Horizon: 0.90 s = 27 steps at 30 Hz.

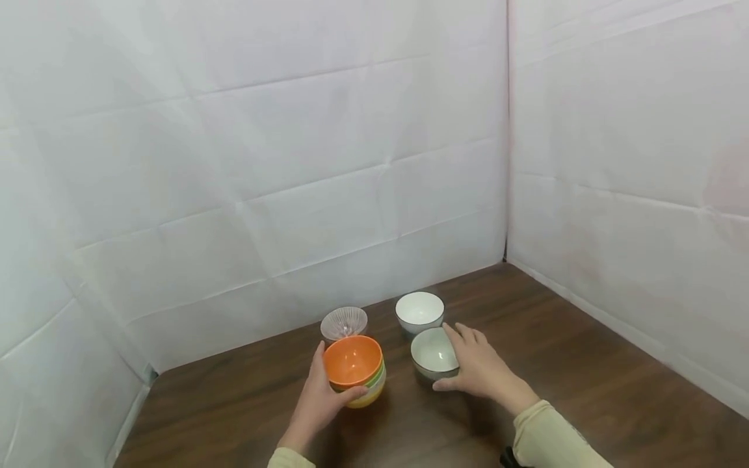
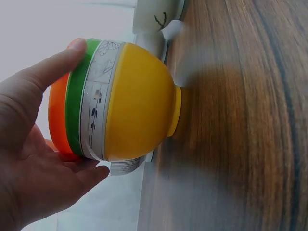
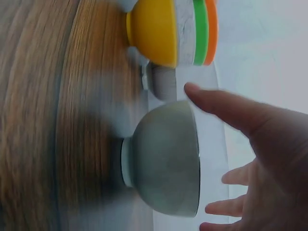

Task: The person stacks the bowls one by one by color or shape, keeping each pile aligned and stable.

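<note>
Left hand (image 1: 320, 393) has its grip clamped on a stack of bowls (image 2: 125, 101), thumb on the near side, fingers round the other side. Stack order from top: orange bowl (image 1: 353, 361), green bowl (image 2: 74, 101), white patterned bowl (image 2: 98, 101), yellow bowl (image 2: 142, 103). Stack is upright or close to it, over the brown counter (image 1: 234, 403); can't tell if the yellow foot touches down.

Right hand (image 1: 480, 367) is at the gray-green bowl (image 1: 433, 354), grip apart: thumb on the near side, fingers spread past the rim on the far side. Contact unclear; right wrist view is partly blurred. Gray-green bowl sits upright, right of the stack, bare counter between them.

White bowl (image 1: 419, 309) with dark rim just behind the gray-green one, upright; touching or not, can't tell. Striped bowl (image 1: 344, 323) behind the stack, partly covered by it, near the back edge. White cloth (image 1: 292, 162) hangs behind. Pale yellow sleeves (image 1: 550, 432) on both arms.
</note>
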Each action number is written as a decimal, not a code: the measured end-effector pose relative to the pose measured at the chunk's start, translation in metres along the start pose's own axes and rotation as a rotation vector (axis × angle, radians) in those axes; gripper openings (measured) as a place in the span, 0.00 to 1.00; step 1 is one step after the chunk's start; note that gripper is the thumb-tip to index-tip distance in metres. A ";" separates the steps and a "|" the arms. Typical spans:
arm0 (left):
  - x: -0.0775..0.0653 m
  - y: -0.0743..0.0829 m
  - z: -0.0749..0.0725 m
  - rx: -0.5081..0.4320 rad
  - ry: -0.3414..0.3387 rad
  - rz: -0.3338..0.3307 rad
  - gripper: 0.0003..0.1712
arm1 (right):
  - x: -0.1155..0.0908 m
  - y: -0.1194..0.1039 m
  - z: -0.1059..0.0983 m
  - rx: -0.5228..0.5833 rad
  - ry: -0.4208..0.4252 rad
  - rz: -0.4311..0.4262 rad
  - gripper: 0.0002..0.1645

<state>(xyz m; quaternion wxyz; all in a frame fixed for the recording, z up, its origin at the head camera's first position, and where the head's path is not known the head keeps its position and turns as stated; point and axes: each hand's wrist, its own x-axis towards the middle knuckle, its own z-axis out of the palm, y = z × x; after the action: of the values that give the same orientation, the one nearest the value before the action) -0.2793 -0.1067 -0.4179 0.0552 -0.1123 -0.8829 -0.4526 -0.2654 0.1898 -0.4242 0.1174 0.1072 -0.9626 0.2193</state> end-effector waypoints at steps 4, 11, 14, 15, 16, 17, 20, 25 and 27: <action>0.001 0.002 -0.001 0.005 0.014 -0.036 0.68 | 0.008 0.004 0.002 0.034 -0.035 0.021 0.70; 0.004 0.006 0.006 -0.002 0.030 -0.013 0.62 | 0.016 0.017 0.007 0.066 -0.017 0.019 0.70; 0.004 0.007 0.009 0.005 0.031 -0.019 0.62 | 0.019 0.021 0.011 0.081 0.000 0.016 0.70; 0.004 0.008 0.009 0.007 0.033 -0.023 0.62 | 0.020 0.022 0.012 0.086 0.005 0.016 0.70; 0.004 0.007 0.009 0.008 0.034 -0.029 0.62 | 0.021 0.023 0.014 0.095 0.010 0.017 0.70; 0.004 0.008 0.010 0.007 0.035 -0.037 0.62 | 0.022 0.025 0.014 0.103 0.015 0.018 0.70; 0.005 0.009 0.010 -0.004 0.030 -0.049 0.63 | 0.026 0.027 0.014 0.125 0.025 0.027 0.71; 0.004 0.008 0.015 -0.032 0.002 -0.039 0.63 | 0.024 0.031 0.009 0.117 0.034 0.036 0.72; 0.003 0.008 0.018 -0.042 -0.005 -0.035 0.63 | 0.021 0.032 0.008 0.113 0.039 0.033 0.72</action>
<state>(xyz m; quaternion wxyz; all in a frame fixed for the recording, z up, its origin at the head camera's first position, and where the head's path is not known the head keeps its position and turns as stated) -0.2805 -0.0873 -0.4218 0.0428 -0.0992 -0.8752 -0.4716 -0.2951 0.2109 -0.4378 0.1263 0.0934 -0.9479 0.2773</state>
